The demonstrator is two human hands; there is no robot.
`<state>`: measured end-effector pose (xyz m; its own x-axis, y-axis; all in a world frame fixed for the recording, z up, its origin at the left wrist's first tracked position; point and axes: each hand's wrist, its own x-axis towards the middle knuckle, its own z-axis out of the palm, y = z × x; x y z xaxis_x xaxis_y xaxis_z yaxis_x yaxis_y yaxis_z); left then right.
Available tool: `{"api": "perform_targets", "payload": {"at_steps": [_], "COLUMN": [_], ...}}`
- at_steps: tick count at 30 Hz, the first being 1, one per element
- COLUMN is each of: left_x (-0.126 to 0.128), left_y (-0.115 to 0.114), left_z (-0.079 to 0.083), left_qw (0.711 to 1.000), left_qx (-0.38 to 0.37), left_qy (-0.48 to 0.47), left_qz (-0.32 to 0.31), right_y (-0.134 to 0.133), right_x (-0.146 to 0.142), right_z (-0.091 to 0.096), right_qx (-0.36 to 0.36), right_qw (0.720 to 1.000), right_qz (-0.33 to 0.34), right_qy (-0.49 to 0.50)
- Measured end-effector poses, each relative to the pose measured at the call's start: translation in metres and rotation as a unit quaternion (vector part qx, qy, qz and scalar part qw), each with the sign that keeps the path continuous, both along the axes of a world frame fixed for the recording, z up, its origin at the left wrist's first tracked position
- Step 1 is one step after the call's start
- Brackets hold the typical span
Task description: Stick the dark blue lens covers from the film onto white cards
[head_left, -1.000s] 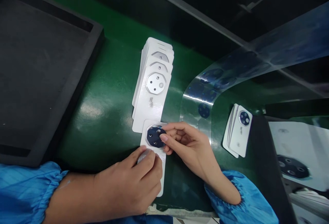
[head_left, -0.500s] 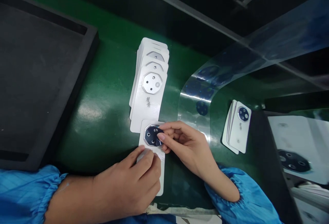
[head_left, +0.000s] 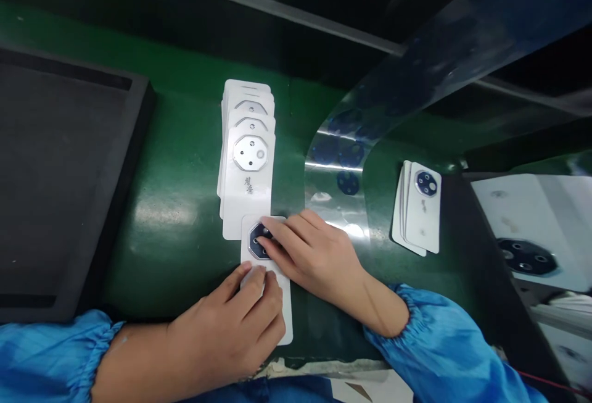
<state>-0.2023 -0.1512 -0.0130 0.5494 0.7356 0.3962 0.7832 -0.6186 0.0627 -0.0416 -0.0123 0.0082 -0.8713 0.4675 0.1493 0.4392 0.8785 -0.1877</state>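
Observation:
A white card lies on the green bench in front of me. My left hand rests on its near half, fingers curled down and pressing it flat. My right hand lies over the card's far end, fingers stretched flat and pressing a dark blue octagonal sticker with small holes onto the card. Beyond it a fanned row of white cards with silver octagons runs away from me.
A clear film strip carrying dark blue stickers curves down from the upper right. A small stack of finished cards lies to its right. A black foam tray fills the left; a dark tray with white sheets sits far right.
My right hand went from pinching the blue sticker at its edge to lying flat on top of it. The view has shifted, so everything sits a little further left.

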Motion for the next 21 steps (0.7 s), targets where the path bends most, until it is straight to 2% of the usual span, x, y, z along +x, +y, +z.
{"api": "perform_targets", "payload": {"at_steps": [3,8,14,19,21], "left_x": [-0.001,0.0,0.002,0.003,0.003], "left_y": [0.0,-0.001,-0.001,-0.004,-0.005], "left_z": [-0.001,-0.001,0.002,-0.001,-0.004], "left_qw": [1.0,1.0,0.999,0.999,1.0], "left_qx": [0.006,0.002,-0.021,-0.033,-0.022], "left_qy": [0.012,0.019,0.032,0.032,0.014], "left_qz": [-0.002,-0.006,0.003,0.0,0.009], "right_y": [0.007,0.01,0.015,0.014,0.009], "right_x": [0.0,-0.003,-0.005,-0.006,-0.008], "right_z": [-0.003,-0.012,-0.022,-0.018,-0.013], "right_qx": [0.047,-0.014,-0.025,-0.056,-0.095], "right_qw": [0.999,0.998,0.993,0.987,0.98], "right_qz": [0.001,-0.037,-0.105,-0.126,-0.141], "right_qy": [0.001,0.051,0.055,0.087,0.107]}}
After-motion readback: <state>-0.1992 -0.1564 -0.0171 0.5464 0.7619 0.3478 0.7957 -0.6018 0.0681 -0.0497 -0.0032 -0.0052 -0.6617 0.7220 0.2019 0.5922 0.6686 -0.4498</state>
